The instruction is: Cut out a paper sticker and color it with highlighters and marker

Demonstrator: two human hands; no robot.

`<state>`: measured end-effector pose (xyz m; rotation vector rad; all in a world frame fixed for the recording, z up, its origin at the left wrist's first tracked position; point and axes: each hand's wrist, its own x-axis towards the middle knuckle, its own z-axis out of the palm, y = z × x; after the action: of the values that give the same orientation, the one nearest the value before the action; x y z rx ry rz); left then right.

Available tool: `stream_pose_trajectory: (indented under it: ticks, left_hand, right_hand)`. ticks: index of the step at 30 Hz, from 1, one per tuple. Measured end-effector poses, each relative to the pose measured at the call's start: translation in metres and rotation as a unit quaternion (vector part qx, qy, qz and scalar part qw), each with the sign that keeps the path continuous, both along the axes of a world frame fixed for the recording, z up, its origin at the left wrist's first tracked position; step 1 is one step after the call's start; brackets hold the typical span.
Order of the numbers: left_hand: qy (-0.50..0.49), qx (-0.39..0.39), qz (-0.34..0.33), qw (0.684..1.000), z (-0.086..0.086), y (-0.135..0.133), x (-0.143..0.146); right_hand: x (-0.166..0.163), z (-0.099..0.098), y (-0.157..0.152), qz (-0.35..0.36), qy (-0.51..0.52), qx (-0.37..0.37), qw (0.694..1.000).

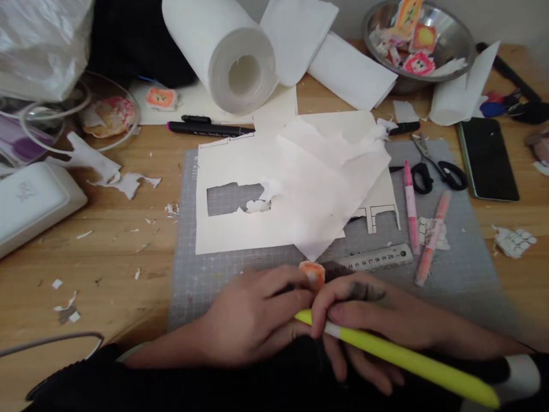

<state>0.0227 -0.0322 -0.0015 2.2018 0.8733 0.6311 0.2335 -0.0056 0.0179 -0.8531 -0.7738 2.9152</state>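
My left hand [266,312] is closed at the mat's near edge, its fingertips on a small orange-coloured paper piece [316,273]. Most of that piece is hidden by the fingers. My right hand [377,312] meets it from the right, fingers wrapped round a long yellow pen [398,357] with a white band. The pen slants down to the right, and its left end lies beside my left fingers. Just beyond both hands are a metal ruler [369,260] and a crumpled white tissue [330,177] on a cut sheet of card [231,234].
Scissors [422,171], two pink markers [410,212] and a phone [489,160] lie right. Behind stand a paper towel roll [223,57] and a steel bowl [463,51] holding coloured paper pieces. A white box [38,206] and paper scraps [124,180] are left, near the grey cutting mat [193,286].
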Motion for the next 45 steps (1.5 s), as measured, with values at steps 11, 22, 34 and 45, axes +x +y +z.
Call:
stream_pose_trajectory:
  ticks: [11, 22, 34, 45]
  left_hand:
    - [-0.037, 0.029, 0.000, 0.999, -0.002, -0.006, 0.002]
    - [0.014, 0.032, -0.018, 0.999, -0.005, -0.019, 0.018]
    - [0.000, -0.170, 0.020, 0.985, 0.004, -0.011, 0.008]
    - [0.052, 0.009, 0.074, 0.996, -0.001, -0.004, -0.001]
  right_hand:
    - [0.000, -0.007, -0.004, -0.037, 0.024, 0.373, 0.927]
    - [-0.002, -0.017, -0.026, -0.004, -0.115, 0.593, 0.797]
    - [-0.006, -0.002, -0.009, 0.102, -0.063, 0.559, 0.821]
    - [0.002, -0.020, -0.008, -0.141, -0.266, 0.708, 0.639]
